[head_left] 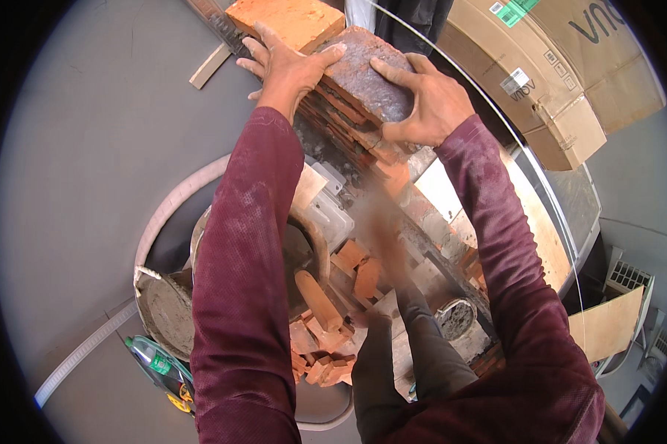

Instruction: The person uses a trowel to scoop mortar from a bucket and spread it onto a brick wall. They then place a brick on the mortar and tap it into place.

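At the top centre, a brick with a grey, mortar-smeared top (364, 74) lies on a stack of red bricks (341, 122) with rough joints. Beside its far left end sits an orange brick (289, 21). My left hand (283, 68) has its fingers spread along the near left side of the orange brick, the thumb reaching onto the grey-topped one. Around the right end of the grey-topped brick my right hand (433, 100) is closed, index finger on top and thumb against the near side. The undersides of both bricks are hidden.
Below my arms lie broken brick pieces (326, 337) and a mortar tub (319, 248). A mortar bucket (167, 307) stands at left, near a green bottle (150, 357). Cardboard boxes (526, 81) fill the upper right. A small round container (456, 318) sits near my legs.
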The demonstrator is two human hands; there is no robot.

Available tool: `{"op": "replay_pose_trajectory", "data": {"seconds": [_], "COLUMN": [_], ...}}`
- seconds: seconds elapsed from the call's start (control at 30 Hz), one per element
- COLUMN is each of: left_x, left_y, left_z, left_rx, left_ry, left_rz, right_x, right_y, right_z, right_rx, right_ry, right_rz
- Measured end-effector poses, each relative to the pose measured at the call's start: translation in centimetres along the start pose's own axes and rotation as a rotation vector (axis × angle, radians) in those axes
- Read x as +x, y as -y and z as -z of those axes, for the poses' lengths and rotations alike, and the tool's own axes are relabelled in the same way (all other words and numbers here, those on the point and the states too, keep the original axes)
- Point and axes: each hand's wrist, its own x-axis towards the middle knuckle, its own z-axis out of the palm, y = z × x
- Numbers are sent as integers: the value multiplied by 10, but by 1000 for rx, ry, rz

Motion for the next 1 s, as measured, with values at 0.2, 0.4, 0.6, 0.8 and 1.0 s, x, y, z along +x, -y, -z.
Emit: {"op": "replay_pose_trajectory", "data": {"seconds": [0.2, 0.4, 0.6, 0.8, 1.0], "left_x": [1, -3, -20, -22, -26], "left_y": [4, 4, -21, -4, -16], "left_z": [-3, -5, 4, -7, 8], "left_rx": [-2, -23, 403, 330, 321], "left_ry": [-8, -32, -167, -91, 4], "left_rz": [-44, -38, -178, -731, -690], "right_x": [-6, -2, 0, 0, -6], "right_y": [-3, -7, -7, 1, -21], "right_z": [-4, -2, 0, 10, -2], "right_rx": [-83, -9, -10, 70, 45], "right_ry": [-65, -17, 29, 97, -103], "right_rz": [52, 67, 51, 106, 240]}}
